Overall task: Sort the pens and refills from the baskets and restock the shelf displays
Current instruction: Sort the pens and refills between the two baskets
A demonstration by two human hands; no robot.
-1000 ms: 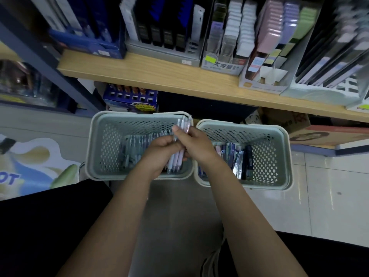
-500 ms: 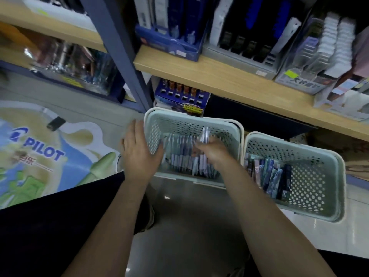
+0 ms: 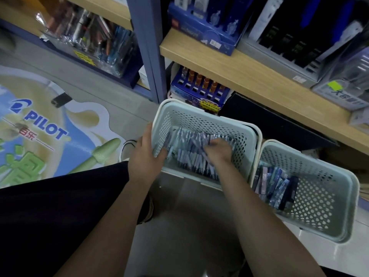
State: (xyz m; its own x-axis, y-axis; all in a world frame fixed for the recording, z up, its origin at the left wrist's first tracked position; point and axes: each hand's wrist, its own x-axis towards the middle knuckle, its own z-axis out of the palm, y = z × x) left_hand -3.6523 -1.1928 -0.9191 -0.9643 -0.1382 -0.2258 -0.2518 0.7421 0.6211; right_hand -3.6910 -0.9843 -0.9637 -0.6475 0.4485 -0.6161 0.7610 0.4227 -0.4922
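Observation:
Two pale green perforated baskets stand side by side on the floor below the shelf. The left basket (image 3: pixel 201 114) holds several white and purple pens (image 3: pixel 187 150). My left hand (image 3: pixel 145 156) grips that basket's left wall, thumb inside and fingers outside. My right hand (image 3: pixel 218 151) reaches into the basket with fingers curled down among the pens; whether it holds any is hidden. The right basket (image 3: pixel 329 226) holds several dark and pastel refill packs (image 3: pixel 275 184) along its left side.
A wooden shelf (image 3: pixel 259 76) carries blue and grey pen display boxes (image 3: pixel 205 31). A blue display with orange items (image 3: pixel 199 90) sits under it behind the baskets. A blue upright post (image 3: pixel 147 47) divides the shelving. A Pilot floor sticker (image 3: pixel 40 126) lies at left.
One second ago both hands held a bunch of white pens above the baskets. Now the bunch is down in the left basket; my left hand holds the basket wall and my right hand is among the pens.

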